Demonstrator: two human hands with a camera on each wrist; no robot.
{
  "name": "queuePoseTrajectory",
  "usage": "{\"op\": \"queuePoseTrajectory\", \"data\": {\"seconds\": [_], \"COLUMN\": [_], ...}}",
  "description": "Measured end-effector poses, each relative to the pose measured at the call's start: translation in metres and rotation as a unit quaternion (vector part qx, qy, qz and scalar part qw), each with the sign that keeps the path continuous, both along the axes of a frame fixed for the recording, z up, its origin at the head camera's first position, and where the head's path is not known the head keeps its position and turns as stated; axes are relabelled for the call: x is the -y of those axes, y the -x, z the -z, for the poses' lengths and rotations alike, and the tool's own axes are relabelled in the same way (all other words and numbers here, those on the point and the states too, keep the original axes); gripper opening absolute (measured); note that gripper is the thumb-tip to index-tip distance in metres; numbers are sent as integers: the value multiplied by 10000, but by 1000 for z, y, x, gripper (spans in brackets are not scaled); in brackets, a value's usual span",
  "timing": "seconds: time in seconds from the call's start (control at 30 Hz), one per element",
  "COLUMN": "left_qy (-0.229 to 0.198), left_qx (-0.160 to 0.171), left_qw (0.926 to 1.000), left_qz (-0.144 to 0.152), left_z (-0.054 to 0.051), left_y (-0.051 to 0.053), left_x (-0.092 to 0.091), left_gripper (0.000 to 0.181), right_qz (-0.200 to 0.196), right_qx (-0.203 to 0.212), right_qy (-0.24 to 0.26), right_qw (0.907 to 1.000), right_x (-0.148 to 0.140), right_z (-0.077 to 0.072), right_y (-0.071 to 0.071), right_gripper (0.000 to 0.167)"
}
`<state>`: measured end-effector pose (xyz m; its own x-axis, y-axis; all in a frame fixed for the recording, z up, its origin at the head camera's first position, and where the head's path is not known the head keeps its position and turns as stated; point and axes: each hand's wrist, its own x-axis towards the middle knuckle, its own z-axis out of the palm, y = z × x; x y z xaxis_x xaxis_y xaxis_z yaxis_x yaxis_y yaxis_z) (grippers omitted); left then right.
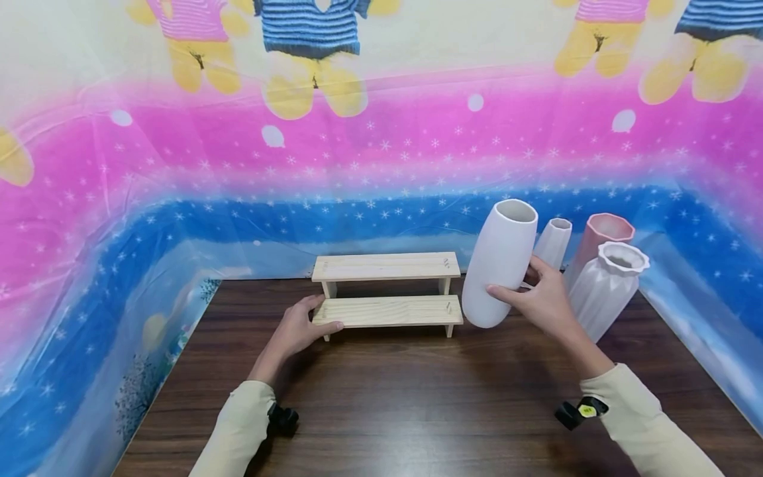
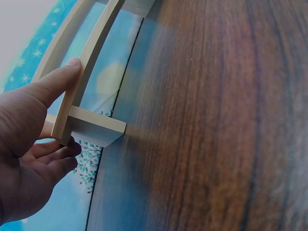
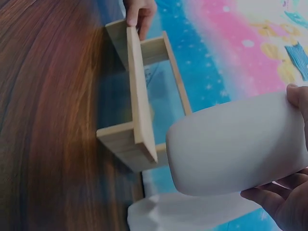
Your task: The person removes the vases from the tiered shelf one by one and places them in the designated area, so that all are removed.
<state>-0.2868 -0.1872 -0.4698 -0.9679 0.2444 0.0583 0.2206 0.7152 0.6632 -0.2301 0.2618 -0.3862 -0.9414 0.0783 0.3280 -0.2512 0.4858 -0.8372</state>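
Observation:
A two-step pale wooden stand is on the table. My left hand grips the left end of its lower step, thumb along the board and fingers below it in the left wrist view. My right hand holds a tall white vase by its right side, thumb in front. The vase tilts slightly, just right of the stand, and its base is off the table in the right wrist view.
Right of the held vase stand a slim white vase, a pink vase and a white fluted vase with a scalloped rim. A patterned cloth hangs behind the dark wooden table.

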Motion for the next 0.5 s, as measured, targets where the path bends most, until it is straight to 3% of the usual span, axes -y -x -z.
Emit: {"op": "queuePoseTrajectory", "data": {"seconds": [0.5], "left_qy": [-5], "left_qx": [-8], "left_qw": [10000], "left_qz": [23], "left_z": [0], "left_y": [0], "left_x": [-1], "left_gripper": [93], "right_qz": [428], "right_qx": [201], "right_qy": [-154], "right_qw": [9988], "right_x": [-23], "right_z": [28], "right_y": [-4], "right_gripper": [84]}}
